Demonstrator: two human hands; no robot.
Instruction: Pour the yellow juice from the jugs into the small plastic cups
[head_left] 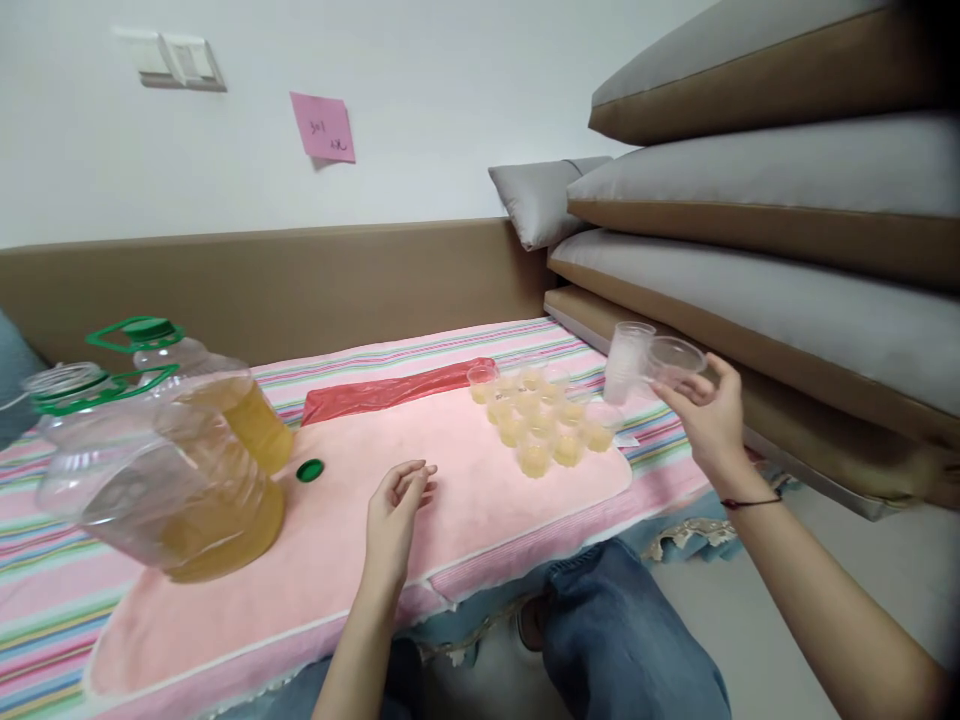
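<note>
A clear plastic cup (675,360) is pinched between the thumb and fingers of my right hand (709,410), raised just right of a stack of clear cups (627,365). My left hand (397,510) hovers over the pink mat (457,500) with its fingers loosely curled; nothing shows in it. Several cups of pale yellow liquid (534,455) stand close together at the mat's right part. Uncapped, a large clear jug (217,500) of yellow liquid stands on the left, with a capped jug (255,410) behind it. Near them lies a green cap (310,470).
Behind the mat lies a red plastic bag (397,388) on the striped cloth (37,570). Large grey and brown cushions (750,170) are stacked on the right. A brown backboard (300,280) runs along the wall.
</note>
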